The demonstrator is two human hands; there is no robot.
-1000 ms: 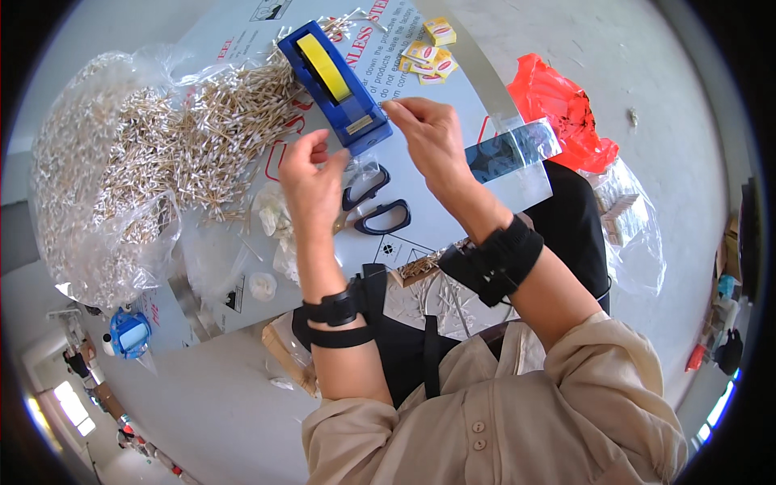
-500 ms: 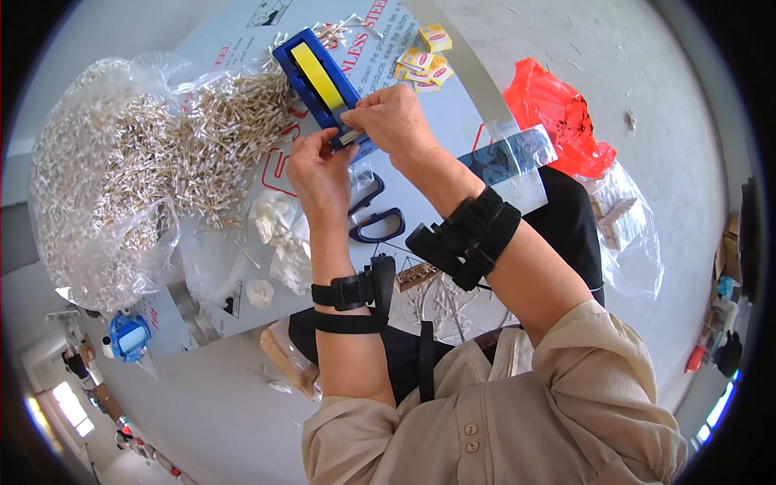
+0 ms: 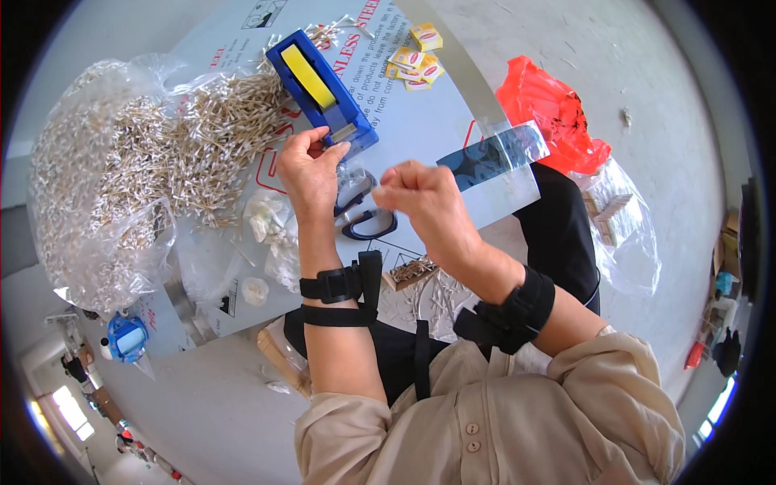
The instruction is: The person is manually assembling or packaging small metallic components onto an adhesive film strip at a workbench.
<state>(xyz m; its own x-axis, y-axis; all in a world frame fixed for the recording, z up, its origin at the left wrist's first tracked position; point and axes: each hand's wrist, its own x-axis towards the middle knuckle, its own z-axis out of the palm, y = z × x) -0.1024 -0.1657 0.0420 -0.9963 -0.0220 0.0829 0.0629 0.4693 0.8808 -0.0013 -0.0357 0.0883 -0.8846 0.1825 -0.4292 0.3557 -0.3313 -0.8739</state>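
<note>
A blue tape dispenser [image 3: 352, 121] with a yellow-cored roll [image 3: 308, 77] stands on the sheet-covered table. My left hand [image 3: 311, 174] grips its near end between thumb and fingers, beside the cutting edge. Lower and to the right, my right hand [image 3: 424, 202] is closed in a pinch above the table; a pale, see-through bit shows by its fingertips, too faint to name. Dark-handled scissors [image 3: 370, 234] lie just left of that hand, partly under clear plastic. A small open box [image 3: 410, 271] filled with cotton swabs sits below the scissors, near my lap.
A big clear bag spills a heap of cotton swabs [image 3: 194, 137] on the left. Crumpled white plastic [image 3: 271, 218] lies nearer. Small yellow boxes [image 3: 416, 69] sit at the far right of the table. Beyond the right edge are a red bag [image 3: 550, 113] and a clear bag of boxes [image 3: 610, 218].
My right hand has left the dispenser's cutting end and drawn back toward me and to the right, still pinched. My left hand stays at the dispenser's near end.
</note>
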